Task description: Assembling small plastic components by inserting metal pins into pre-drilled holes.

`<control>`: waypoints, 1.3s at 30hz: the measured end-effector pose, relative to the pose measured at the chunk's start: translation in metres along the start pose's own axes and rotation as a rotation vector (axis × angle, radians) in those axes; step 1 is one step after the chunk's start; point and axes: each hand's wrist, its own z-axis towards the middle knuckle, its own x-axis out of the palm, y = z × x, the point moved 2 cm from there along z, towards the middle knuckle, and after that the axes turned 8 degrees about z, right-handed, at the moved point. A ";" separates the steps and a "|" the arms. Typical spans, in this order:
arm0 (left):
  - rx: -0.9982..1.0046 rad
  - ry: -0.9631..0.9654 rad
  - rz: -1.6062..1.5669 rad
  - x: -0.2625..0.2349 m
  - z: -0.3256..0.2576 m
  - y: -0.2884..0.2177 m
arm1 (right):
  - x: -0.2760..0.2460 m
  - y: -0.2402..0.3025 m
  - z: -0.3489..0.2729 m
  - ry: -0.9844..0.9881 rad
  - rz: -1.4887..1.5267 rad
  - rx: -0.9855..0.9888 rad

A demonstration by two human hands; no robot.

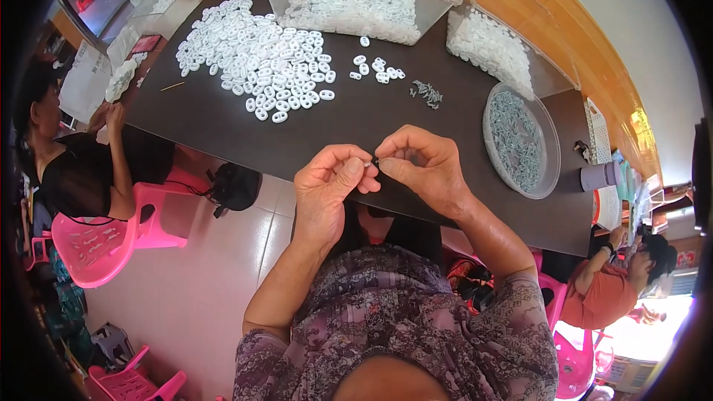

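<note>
My left hand (334, 172) is closed in a pinch over the front edge of the table, with a small whitish piece (368, 164) just showing at its fingertips. Facing it, my right hand (423, 163) also pinches, its fingertips almost touching the left ones. Something tiny and dark shows at the right fingertips, too small to name. Ahead of my hands lie a few loose white pieces (382, 74) and a little heap of grey screw-like parts (427, 93). A large spread of white oval pieces with two holes (260, 59) covers the table's left part.
A clear bin (356, 18) of white ovals stands at the back, beside another bin (494, 52) of small white pieces. On the right are a round tub (549, 156) of grey parts and a grey cup (600, 176). People sit left (82, 156) and right (609, 289).
</note>
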 end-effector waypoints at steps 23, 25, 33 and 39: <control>0.016 -0.052 0.085 -0.001 -0.016 0.001 | 0.011 0.010 -0.005 0.030 -0.093 -0.044; 0.037 -0.061 0.104 0.000 -0.017 0.001 | 0.012 0.010 -0.005 0.028 -0.069 -0.035; 0.066 -0.071 0.135 -0.001 -0.019 0.001 | 0.015 0.009 -0.004 0.033 -0.083 -0.030; 0.080 -0.099 0.163 0.000 -0.020 0.003 | 0.016 0.005 -0.005 0.040 -0.065 -0.027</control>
